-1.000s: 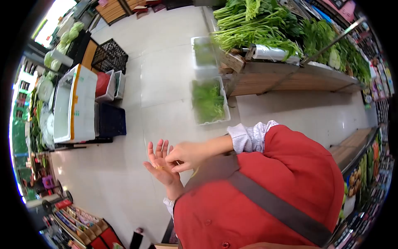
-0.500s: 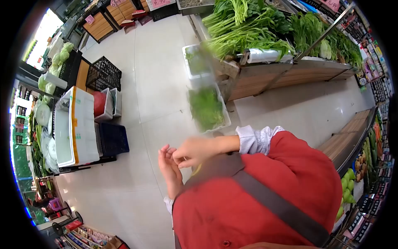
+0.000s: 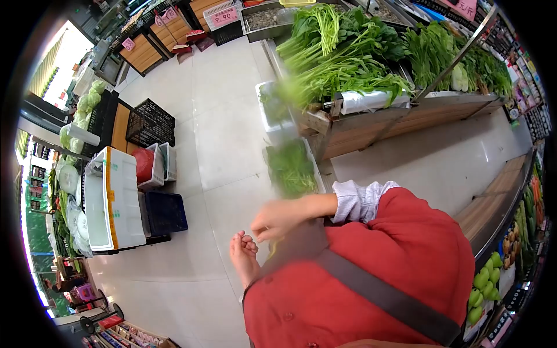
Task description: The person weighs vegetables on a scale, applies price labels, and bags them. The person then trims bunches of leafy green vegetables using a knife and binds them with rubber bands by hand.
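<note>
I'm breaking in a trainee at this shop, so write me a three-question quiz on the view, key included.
1. True or false: the left hand has its fingers curled in rather than spread flat.
2. Multiple choice: what shows in the white crate on the floor, just beyond the right hand?
A) Carrots
B) Leafy greens
C) Potatoes
3. Fill in: a dark strap crosses the person's ____ garment.

Key: 1. True. 2. B. 3. Red.
</note>
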Available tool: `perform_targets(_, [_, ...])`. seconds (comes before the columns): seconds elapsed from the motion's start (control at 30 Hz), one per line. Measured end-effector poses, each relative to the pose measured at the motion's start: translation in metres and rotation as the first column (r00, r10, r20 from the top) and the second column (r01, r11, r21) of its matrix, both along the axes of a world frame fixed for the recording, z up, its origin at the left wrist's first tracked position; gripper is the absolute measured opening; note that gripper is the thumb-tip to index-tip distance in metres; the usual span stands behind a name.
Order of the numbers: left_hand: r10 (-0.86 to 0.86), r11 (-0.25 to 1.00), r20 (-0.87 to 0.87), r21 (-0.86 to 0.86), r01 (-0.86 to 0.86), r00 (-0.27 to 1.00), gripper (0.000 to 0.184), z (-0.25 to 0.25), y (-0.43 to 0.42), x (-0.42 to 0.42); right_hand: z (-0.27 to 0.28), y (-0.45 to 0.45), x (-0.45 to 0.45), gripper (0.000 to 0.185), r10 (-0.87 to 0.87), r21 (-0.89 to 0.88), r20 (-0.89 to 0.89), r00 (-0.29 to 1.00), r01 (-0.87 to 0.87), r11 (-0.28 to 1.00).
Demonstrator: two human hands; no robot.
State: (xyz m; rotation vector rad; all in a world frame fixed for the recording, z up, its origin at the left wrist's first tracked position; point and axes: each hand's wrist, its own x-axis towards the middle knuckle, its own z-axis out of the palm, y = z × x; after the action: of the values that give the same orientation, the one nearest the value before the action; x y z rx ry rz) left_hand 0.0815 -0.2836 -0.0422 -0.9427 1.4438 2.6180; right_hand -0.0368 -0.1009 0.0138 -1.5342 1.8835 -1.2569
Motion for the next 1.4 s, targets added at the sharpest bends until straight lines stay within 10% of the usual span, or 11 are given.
perform_targets(0.3, [0.007, 0.998, -0.009, -0.059, -0.008, 1.000, 0.024, 0.009, 0.025, -0.050, -0.009, 0.084, -0.079, 0.031, -0.461, 0.141, 0.049, 0.886, 0.451, 0.881])
perform_targets(0.5, [-0.012, 0.999, -0.002, -0.042, 0.012, 1.000, 0.026, 0.003, 0.008, -0.081, -0.014, 0.128, -0.158, 0.020, -0.752, 0.273, 0.356, 0.555, 0.707, 0.652])
perform_targets(0.57, [0.047, 0.998, 0.012, -0.034, -0.047, 0.999, 0.022, 0.001, -0.003, -0.094, -0.037, 0.138, -0.196, 0.026, -0.868, 0.292, 0.201, 0.454, 0.818, 0.495])
perform_targets(0.6, [0.045, 0.999, 0.024, -0.031, -0.044, 0.999, 0.022, -0.002, -0.011, -0.100, -0.032, 0.138, -0.212, 0.027, -0.866, 0.201, -0.228, 0.445, 0.892, 0.406])
perform_targets(0.87, [-0.053, 0.999, 0.143, 0.010, 0.052, 0.988, 0.022, -0.043, -0.108, -0.186, -0.075, 0.155, -0.381, 0.022, -0.606, 0.451, -0.737, 0.300, 0.886, -0.109])
perform_targets(1.07, [-0.237, 0.970, 0.227, -0.006, 0.245, 0.945, 0.022, -0.048, -0.195, -0.287, -0.089, 0.145, -0.404, 0.022, -0.495, 0.589, -0.775, 0.394, 0.735, -0.337])
perform_targets(1.27, [-0.345, 0.926, 0.216, -0.077, 0.369, 0.913, 0.022, -0.044, -0.234, -0.375, -0.089, 0.147, -0.392, 0.014, -0.419, 0.341, -0.883, 0.212, 0.903, -0.261])
perform_targets(1.4, [-0.466, 0.874, 0.206, -0.048, 0.484, 0.861, 0.021, -0.048, -0.213, -0.412, -0.089, 0.150, -0.387, 0.015, -0.431, 0.477, -0.845, 0.316, 0.809, -0.343])
